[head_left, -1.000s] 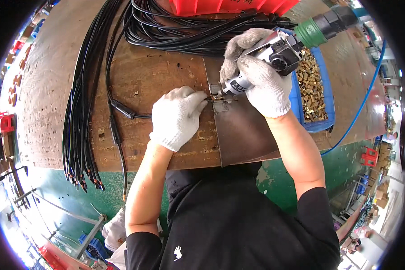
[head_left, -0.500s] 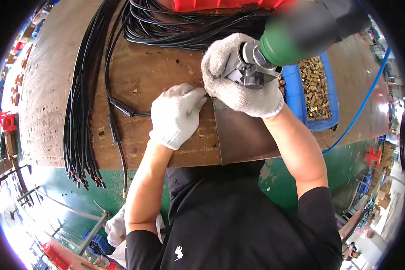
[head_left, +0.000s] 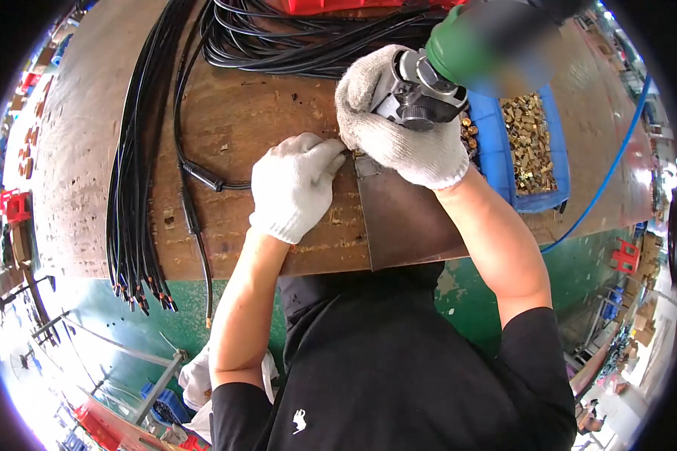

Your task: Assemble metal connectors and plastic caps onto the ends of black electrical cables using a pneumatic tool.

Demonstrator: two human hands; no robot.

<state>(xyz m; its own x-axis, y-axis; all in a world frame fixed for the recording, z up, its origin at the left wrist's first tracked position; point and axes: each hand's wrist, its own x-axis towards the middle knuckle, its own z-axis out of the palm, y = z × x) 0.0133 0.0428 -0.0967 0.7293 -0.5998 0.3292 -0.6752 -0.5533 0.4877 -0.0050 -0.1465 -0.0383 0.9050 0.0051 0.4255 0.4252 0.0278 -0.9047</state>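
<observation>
My left hand (head_left: 292,184), in a white knit glove, rests low over the wooden table with fingers and thumb pinched together. A black cable (head_left: 237,186) with a thick moulded joint (head_left: 201,177) runs into it from the left; the cable's tip is hidden at my fingertips. Just to the right, my gloved right hand (head_left: 395,139) is closed around a power tool (head_left: 420,98) with a silver metal head, a ridged knob and a green body. Its working end is hidden beneath my right hand, close to the left fingertips. The tool's rear is blurred.
Black cables (head_left: 132,203) hang over the near left edge, and more lie coiled (head_left: 278,41) at the back. Beside my right forearm stands a blue bin (head_left: 496,154) with small brass fittings (head_left: 530,143). A blue hose (head_left: 609,184) curves at right. A red container (head_left: 338,6) sits behind.
The tool and my right hand have shifted slightly up and left, and the tool's head is turned a little. My left hand keeps its pinch in nearly the same place.
</observation>
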